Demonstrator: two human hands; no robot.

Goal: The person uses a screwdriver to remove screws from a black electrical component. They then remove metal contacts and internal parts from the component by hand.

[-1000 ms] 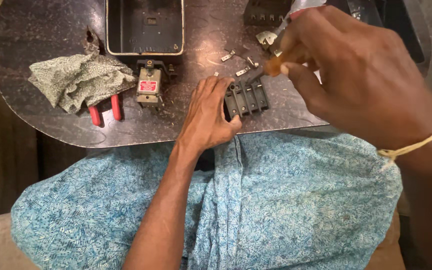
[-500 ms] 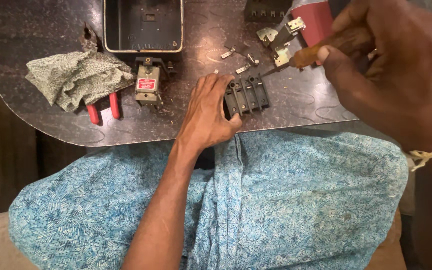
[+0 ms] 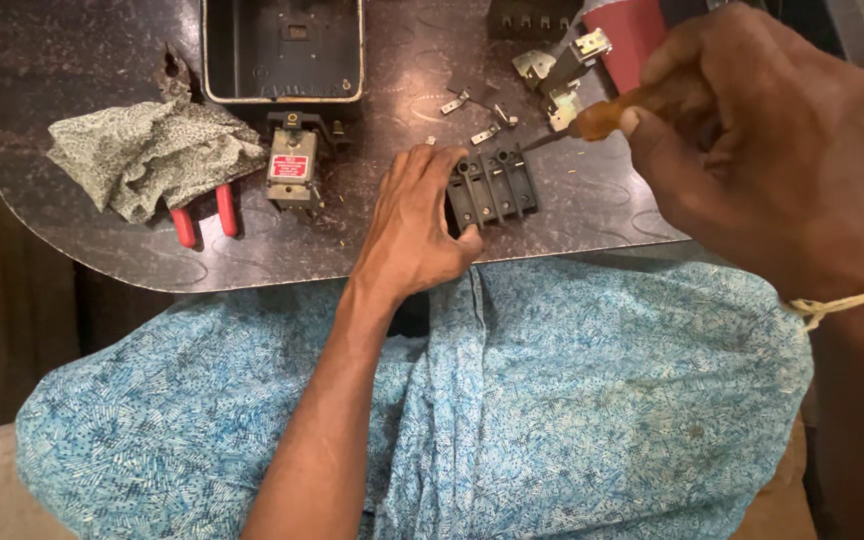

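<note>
A black ribbed switch block (image 3: 492, 188) lies on the dark table (image 3: 82, 250), pinned flat under the left hand's (image 3: 414, 225) spread fingers (image 3: 422, 165). The right hand (image 3: 752, 150), fingers clamped on a wooden-handled screwdriver (image 3: 607, 112), angles its tip at the block's top edge just beyond those fingers; seating the tip squarely in a terminal screw looks the next demand.

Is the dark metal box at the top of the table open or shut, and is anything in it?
Open: the dark rectangular metal box has no lid, and its inside floor shows. It looks nearly empty, apart from a small fitting on the floor.
</note>
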